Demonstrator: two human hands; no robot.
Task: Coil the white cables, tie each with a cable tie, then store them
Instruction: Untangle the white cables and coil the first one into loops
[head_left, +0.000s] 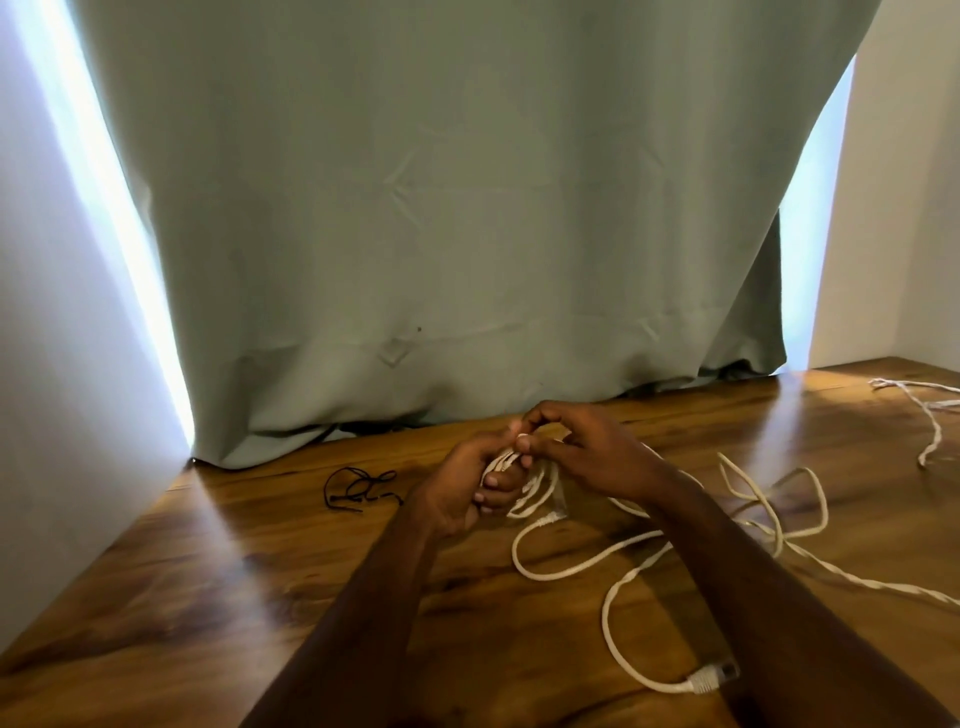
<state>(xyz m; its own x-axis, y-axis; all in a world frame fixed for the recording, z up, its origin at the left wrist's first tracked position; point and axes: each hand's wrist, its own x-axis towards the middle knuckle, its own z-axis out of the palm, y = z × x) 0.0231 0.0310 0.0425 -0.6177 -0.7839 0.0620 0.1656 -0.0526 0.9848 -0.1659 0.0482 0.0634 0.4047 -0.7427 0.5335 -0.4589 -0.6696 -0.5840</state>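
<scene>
A broad grey-green fabric curtain hangs behind your glossy brown wooden bench. Across the bench's right half sprawls the long white cord-like cable, its plug end lying near you. A second white cable lies well apart at the far right. Your left hand grips a small bundle of the cable's loops, while your right hand pinches the strand just above. Left of your hands lie thin black cable ties.

Glossy wood tabletop, matt grey-green cloth curtain, smooth white plastic-sheathed cable.
</scene>
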